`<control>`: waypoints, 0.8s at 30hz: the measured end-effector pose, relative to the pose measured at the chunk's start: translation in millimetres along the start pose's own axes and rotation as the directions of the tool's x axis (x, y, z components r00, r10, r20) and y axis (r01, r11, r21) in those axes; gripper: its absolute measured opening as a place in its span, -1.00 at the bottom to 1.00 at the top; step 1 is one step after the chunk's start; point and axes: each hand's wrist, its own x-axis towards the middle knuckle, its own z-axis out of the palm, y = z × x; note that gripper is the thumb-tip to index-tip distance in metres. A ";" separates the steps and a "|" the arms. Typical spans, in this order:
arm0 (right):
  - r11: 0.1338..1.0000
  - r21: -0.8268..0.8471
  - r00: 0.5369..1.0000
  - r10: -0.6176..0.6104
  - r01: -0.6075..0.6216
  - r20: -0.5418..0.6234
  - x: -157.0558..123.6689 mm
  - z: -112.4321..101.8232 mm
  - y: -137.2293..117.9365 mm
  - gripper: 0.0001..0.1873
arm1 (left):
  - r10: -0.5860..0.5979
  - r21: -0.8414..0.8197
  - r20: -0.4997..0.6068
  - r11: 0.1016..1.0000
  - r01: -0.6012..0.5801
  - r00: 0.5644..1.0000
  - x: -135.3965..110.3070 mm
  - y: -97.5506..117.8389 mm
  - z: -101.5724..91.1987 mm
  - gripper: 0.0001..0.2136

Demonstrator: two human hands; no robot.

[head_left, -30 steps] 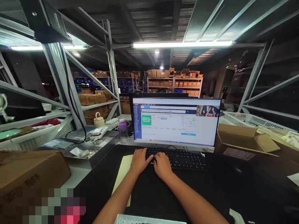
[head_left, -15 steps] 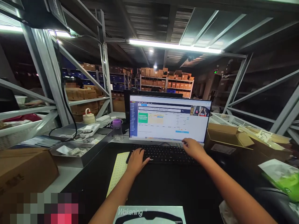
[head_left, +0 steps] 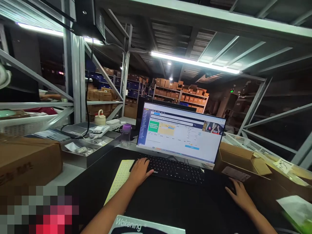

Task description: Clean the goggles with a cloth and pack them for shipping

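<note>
- overhead fluorescent tube (head_left: pixel 195 61) glares white across a dim warehouse ceiling
- monitor screen (head_left: pixel 180 133) glows brightly (sharpest thing in view)
- steel shelving upright (head_left: pixel 78 81) bends with wide-angle edge distortion
- pixelated blur patch (head_left: pixel 41 208) lower left

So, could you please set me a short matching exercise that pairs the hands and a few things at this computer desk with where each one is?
Things:
1. left hand
2. right hand
3. purple-lidded bottle
4. dotted yellow sheet

Places:
A. beside the steel tray
B. flat on the black desk, left of the keyboard
C. on the keyboard's left end
D. over the black desk, right of the keyboard

Pairs: 1-C, 2-D, 3-A, 4-B
</note>
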 end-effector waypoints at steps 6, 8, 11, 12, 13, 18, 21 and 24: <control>0.987 0.147 0.997 -0.051 0.059 -0.063 17.0 33.2 31.6 -0.43 | 0.009 0.035 0.000 0.999 -0.009 1.000 -0.8 -1.2 0.4 -0.55; 0.982 0.174 0.995 -0.066 0.079 -0.077 18.2 38.7 36.0 -0.46 | 0.011 0.034 0.003 0.999 -0.011 1.000 -0.2 -1.3 0.6 -0.55; 0.977 0.196 0.995 -0.075 0.088 -0.071 16.3 37.4 33.0 -0.45 | 0.012 0.029 0.013 0.999 -0.012 1.000 1.1 -1.0 0.5 -0.56; 0.976 0.197 0.994 -0.085 0.097 -0.067 15.0 35.0 30.5 -0.45 | 0.012 0.027 0.018 1.000 -0.012 1.000 1.4 -0.8 0.3 -0.56; 0.976 0.193 0.993 -0.094 0.105 -0.064 13.5 32.3 27.9 -0.45 | 0.012 0.024 0.022 1.000 -0.012 1.000 1.7 -0.5 0.0 -0.57; 0.991 0.117 0.998 -0.053 0.057 -0.030 3.5 23.0 25.6 -0.39 | 0.014 0.015 0.037 1.000 -0.014 0.999 2.1 0.4 -3.2 -0.58; 0.996 0.087 1.000 -0.015 0.016 -0.016 0.1 26.6 32.2 -0.35 | 0.013 0.015 0.042 1.000 -0.014 0.999 1.9 1.0 -4.6 -0.59; 0.993 0.105 0.998 -0.041 0.047 -0.051 1.9 35.3 37.7 -0.34 | 0.005 0.012 0.043 1.000 -0.006 0.999 1.6 2.1 -4.8 -0.59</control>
